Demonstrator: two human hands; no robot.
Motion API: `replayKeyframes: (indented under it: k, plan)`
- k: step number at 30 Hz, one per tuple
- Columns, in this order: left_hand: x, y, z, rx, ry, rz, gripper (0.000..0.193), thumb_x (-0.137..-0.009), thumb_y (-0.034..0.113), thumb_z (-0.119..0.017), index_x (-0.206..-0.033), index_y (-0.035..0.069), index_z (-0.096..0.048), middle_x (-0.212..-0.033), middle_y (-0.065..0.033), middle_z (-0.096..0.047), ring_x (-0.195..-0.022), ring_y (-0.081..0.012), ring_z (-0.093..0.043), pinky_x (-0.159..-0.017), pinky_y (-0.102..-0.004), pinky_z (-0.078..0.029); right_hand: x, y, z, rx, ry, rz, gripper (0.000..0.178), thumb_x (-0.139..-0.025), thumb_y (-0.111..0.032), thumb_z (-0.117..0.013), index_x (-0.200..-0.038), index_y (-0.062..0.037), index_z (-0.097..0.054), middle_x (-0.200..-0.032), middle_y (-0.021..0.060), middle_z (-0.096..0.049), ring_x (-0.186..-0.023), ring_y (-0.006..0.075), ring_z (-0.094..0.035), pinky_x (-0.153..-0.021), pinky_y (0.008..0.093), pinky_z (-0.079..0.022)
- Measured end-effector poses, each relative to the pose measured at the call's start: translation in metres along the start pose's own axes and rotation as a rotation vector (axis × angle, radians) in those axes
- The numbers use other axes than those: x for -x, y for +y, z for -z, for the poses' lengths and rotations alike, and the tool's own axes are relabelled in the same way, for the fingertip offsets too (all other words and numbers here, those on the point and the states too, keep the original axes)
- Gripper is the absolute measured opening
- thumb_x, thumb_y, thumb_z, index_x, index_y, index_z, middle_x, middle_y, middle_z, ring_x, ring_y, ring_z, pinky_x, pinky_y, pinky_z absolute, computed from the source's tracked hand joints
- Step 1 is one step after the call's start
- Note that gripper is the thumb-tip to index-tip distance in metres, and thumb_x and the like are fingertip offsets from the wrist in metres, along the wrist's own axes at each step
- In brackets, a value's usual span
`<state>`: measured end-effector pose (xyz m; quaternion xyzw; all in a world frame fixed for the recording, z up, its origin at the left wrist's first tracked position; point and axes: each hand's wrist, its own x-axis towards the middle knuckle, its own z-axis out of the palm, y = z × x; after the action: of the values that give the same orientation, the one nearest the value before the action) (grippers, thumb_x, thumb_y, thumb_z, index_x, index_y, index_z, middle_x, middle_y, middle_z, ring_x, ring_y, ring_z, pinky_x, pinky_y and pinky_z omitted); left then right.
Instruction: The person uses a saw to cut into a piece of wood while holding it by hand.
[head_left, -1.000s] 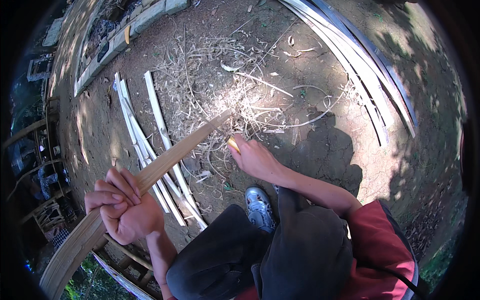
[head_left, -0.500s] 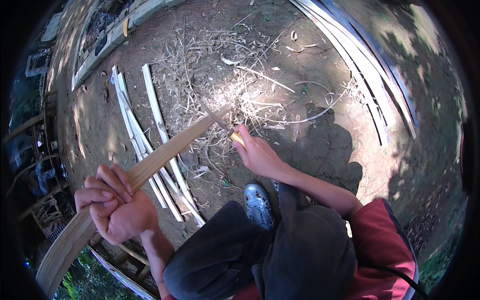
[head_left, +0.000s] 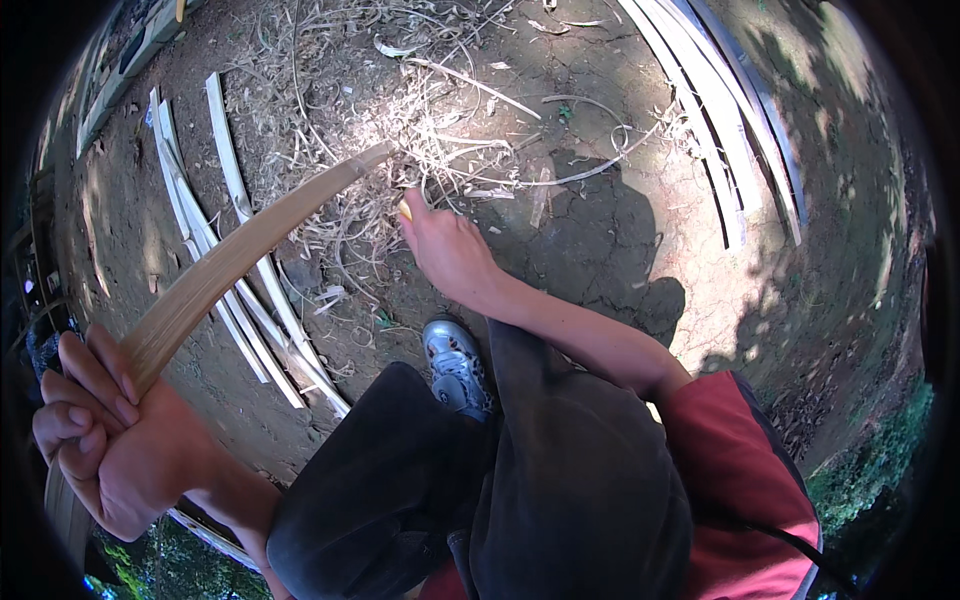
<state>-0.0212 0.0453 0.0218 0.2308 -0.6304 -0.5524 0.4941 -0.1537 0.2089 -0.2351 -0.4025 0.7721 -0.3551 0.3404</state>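
My left hand (head_left: 130,440) is wrapped round a long, flat strip of pale wood (head_left: 240,255), perhaps bamboo. The strip slopes up and away to the right, its far end above the shavings. My right hand (head_left: 452,255) grips a knife by its yellow handle (head_left: 405,211), close to the strip's far end. Its blade cannot be made out now; the earlier frame shows a thin, dark one lying across the strip. Whether it touches the strip at this moment is hidden.
Curled shavings (head_left: 370,130) litter the ground in front of me. Several pale strips (head_left: 225,160) lie at the left, and a bundle of long strips (head_left: 735,125) lies at the far right. My shoe (head_left: 455,365) stands below my right hand. A stone edging (head_left: 130,65) runs along the far left.
My view has shifted, so the ground appears further left and up. My left hand has moved down and left with the strip. The knife's blade has gone out of sight.
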Motion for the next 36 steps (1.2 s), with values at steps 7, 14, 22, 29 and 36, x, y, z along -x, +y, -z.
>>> replayKeyframes:
  k: [7, 14, 22, 29, 36]
  plan:
    - [0.0, -0.007, 0.012, 0.091, -0.008, 0.035, 0.01, -0.058, 0.008, -0.045, -0.067, 0.008, -0.041, -0.064, -0.0068, -0.027, -0.062, -0.0181, -0.032, -0.06, -0.0313, -0.035, 0.004, -0.025, 0.032, -0.055, -0.05, 0.067, 0.048, -0.101, -0.015, -0.049, -0.143, 0.0012, -0.034, -0.061, 0.0176, -0.06, -0.055, 0.0374, -0.063, -0.057, 0.0504, -0.052]
    - [-0.008, 0.017, 0.064, 0.102, -0.099, 0.166, 0.016, -0.057, 0.008, -0.046, -0.071, 0.007, -0.039, -0.069, -0.0089, -0.024, -0.07, -0.0225, -0.037, -0.073, -0.0339, -0.042, 0.011, -0.018, 0.01, -0.06, 0.002, 0.174, 0.059, -0.098, -0.013, -0.054, -0.153, -0.0157, -0.033, -0.07, 0.019, -0.057, -0.059, 0.0355, -0.062, -0.058, 0.0481, -0.052]
    - [-0.018, 0.022, 0.091, 0.163, -0.094, 0.287, 0.017, -0.055, 0.008, -0.046, -0.067, 0.009, -0.034, -0.067, -0.009, -0.024, -0.069, -0.0214, -0.037, -0.077, -0.0361, -0.043, 0.006, -0.019, 0.012, -0.041, 0.007, 0.184, 0.061, -0.093, -0.006, -0.056, -0.151, -0.0125, -0.039, -0.076, 0.0213, -0.058, -0.059, 0.0328, -0.061, -0.057, 0.0461, -0.053]
    - [-0.011, 0.007, 0.079, 0.008, 0.522, -0.01, 0.017, -0.054, 0.01, -0.043, -0.062, 0.01, -0.029, -0.064, -0.0098, -0.02, -0.066, -0.0229, -0.036, -0.084, -0.0431, -0.046, -0.003, -0.011, 0.004, 0.087, 0.082, 0.285, 0.064, -0.089, 0.0, -0.055, -0.151, -0.0071, -0.037, -0.084, 0.0252, -0.06, -0.063, 0.0339, -0.063, -0.062, 0.0458, -0.055]
    - [-0.004, 0.007, 0.04, -0.005, 0.07, 0.074, 0.006, -0.063, 0.012, -0.046, -0.066, 0.012, -0.041, -0.063, -0.0048, -0.03, -0.061, -0.0167, -0.031, -0.06, -0.0317, -0.032, -0.01, -0.008, -0.001, 0.06, -0.056, 0.139, 0.063, -0.092, 0.001, -0.047, -0.153, -0.007, -0.032, -0.091, 0.0277, -0.059, -0.074, 0.0392, -0.066, -0.069, 0.0495, -0.055]
